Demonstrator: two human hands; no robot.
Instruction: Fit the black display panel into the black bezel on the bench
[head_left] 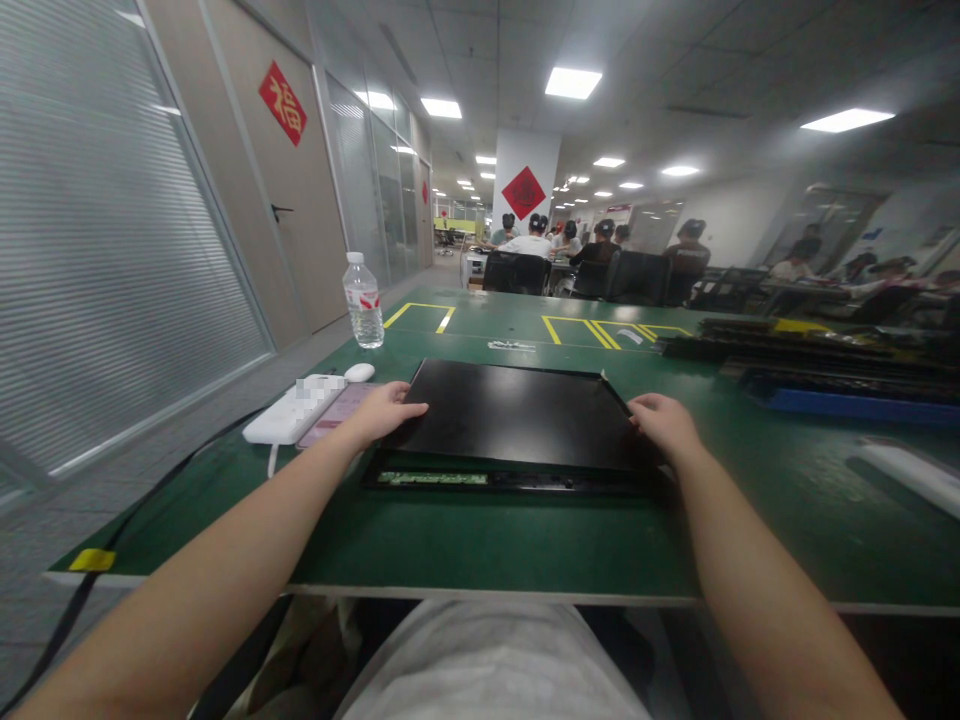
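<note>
A glossy black screen panel (517, 410) lies over a black frame (540, 482) on the green table. Along the frame's near side a green circuit board strip (433, 478) shows past the panel's edge. My left hand (382, 412) grips the panel's left edge, thumb on top and fingers partly hidden. At the opposite edge my right hand (664, 422) pinches the panel's right side, its fingertips at the rim. The frame is mostly covered by the panel, and I cannot tell whether the two touch everywhere.
Left of the panel are a white power strip (289, 410), a pinkish phone-like slab (330, 418), a small white case (359, 373) and a water bottle (364, 305). Stacked black panels (750, 350) and a blue tray edge (847, 402) lie right. A white bar (915, 475) sits nearer.
</note>
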